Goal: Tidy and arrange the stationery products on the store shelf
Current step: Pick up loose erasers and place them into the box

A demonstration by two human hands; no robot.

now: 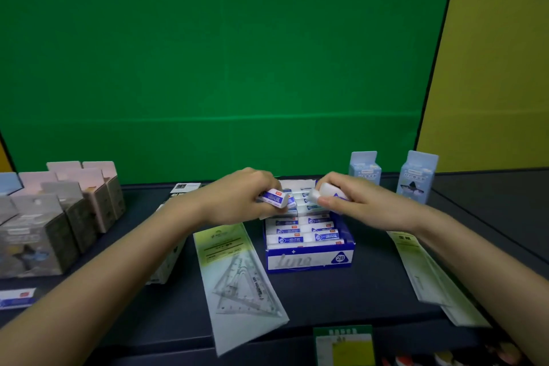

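Pinching erasers (273, 197) over blue box (310, 260)

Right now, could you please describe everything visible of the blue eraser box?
The eraser box looks like blue-and-white card, an open-topped tray with a 2B triangle on its front wall. It sits upright on the dark shelf between two ruler packets, filled with two rows of white erasers in blue sleeves. The left hand and right hand each hold an eraser above its back half.

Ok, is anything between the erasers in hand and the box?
Nothing visible. Left hand and right hand hold the left eraser and right eraser just over the open box; the rows beneath are partly hidden.
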